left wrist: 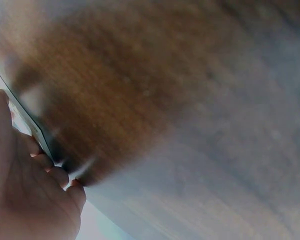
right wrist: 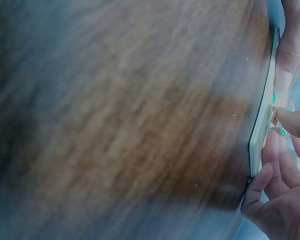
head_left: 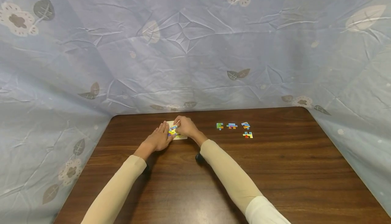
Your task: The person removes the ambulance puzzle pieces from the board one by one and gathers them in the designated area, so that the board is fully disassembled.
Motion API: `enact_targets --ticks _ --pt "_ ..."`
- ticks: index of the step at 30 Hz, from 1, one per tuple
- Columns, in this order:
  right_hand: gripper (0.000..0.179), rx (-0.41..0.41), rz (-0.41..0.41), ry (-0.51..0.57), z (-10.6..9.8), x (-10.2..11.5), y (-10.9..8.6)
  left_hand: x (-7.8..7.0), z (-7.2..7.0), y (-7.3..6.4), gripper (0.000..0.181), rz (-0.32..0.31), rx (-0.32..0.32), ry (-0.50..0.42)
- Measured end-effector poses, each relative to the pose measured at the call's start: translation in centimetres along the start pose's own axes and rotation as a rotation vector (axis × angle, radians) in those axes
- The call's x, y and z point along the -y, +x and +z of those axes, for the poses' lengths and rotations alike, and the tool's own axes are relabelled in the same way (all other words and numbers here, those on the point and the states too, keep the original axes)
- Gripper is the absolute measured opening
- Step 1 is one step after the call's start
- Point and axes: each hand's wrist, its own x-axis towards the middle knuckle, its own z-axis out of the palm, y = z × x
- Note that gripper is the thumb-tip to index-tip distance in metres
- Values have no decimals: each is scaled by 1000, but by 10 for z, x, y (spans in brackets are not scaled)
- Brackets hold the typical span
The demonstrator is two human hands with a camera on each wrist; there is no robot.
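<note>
A small pale puzzle board [head_left: 182, 137] lies near the far edge of the table, with colourful jigsaw pieces [head_left: 171, 131] in its middle. My left hand [head_left: 158, 137] rests along the board's left side, its fingers extended and its thumb near the lower edge. From the right, my right hand [head_left: 187, 127] reaches over the board and pinches a puzzle piece [right wrist: 274, 119] between thumb and fingers. That piece is mostly covered by the fingers. The left wrist view shows my left hand [left wrist: 32, 195] against the board's edge [left wrist: 37, 132].
Several loose jigsaw pieces lie to the right: a green one [head_left: 220, 126], a blue and pink one [head_left: 231, 126], a blue and orange one [head_left: 245, 125], and a yellow and red one [head_left: 248, 135]. A floral curtain [head_left: 207, 64] hangs behind the brown table [head_left: 275, 169].
</note>
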Motion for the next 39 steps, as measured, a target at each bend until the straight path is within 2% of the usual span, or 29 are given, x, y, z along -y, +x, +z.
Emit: enact_targets --ticks 12,17,21,25,28,32,39 --pt "22 -80 20 191 -3 -2 -5 1 -4 -1 81 -4 22 -6" --pt "21 -168 66 248 -6 -3 -7 1 -4 0 81 -6 35 -17" --pt "15 -217 93 402 -13 -4 -8 1 -5 1 82 -9 37 -13" --pt "16 -202 108 616 -22 -4 -10 2 -5 1 81 -16 43 -16" --pt "18 -180 110 703 -30 -2 -14 3 -4 2 82 -17 36 -16" --pt "20 -148 108 729 -41 2 -20 4 -3 4 82 -14 26 -10" --pt "21 -86 101 679 -60 6 -33 4 -4 3 82 -8 24 -9"
